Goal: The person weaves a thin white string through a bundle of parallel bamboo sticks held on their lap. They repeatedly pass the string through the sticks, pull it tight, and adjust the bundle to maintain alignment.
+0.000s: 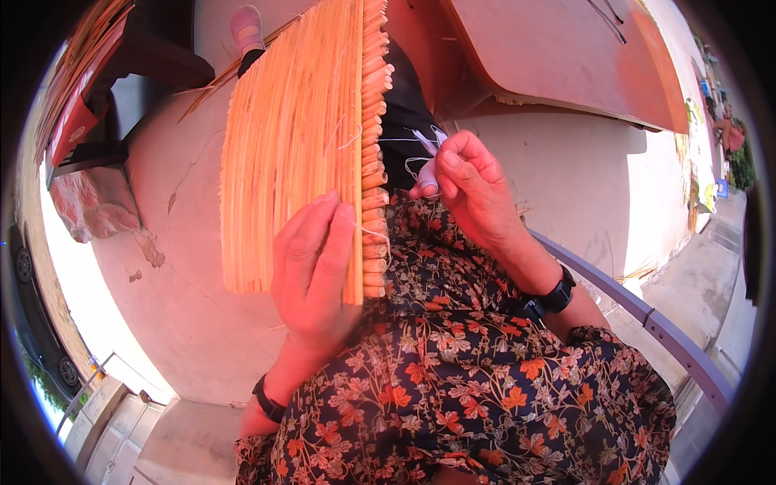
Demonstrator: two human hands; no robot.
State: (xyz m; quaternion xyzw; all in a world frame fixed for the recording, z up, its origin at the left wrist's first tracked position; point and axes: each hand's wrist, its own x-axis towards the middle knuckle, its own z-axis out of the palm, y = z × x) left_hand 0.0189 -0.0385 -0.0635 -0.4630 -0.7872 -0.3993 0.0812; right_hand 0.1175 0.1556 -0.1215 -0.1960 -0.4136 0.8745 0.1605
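A mat of pale straw stalks (283, 137), bound along a rod with a row of cut stalk ends on its right side, lies over my lap. My left hand (311, 271) grips it near that rod, fingers together on the surface. Loose white thread crosses the stalks and hangs by the ends. Just right of the mat, my right hand (481, 190) pinches white thread (428, 141) between thumb and forefinger, with a pale lilac wrap around a lower finger.
A large curved board (566, 48) stands at upper right, a dark piece of furniture (137, 48) at upper left above a wrapped block (93, 202). A metal rail (679, 347) runs along my right. A pink shoe (246, 28) shows beyond the mat. A car (40, 315) sits at far left.
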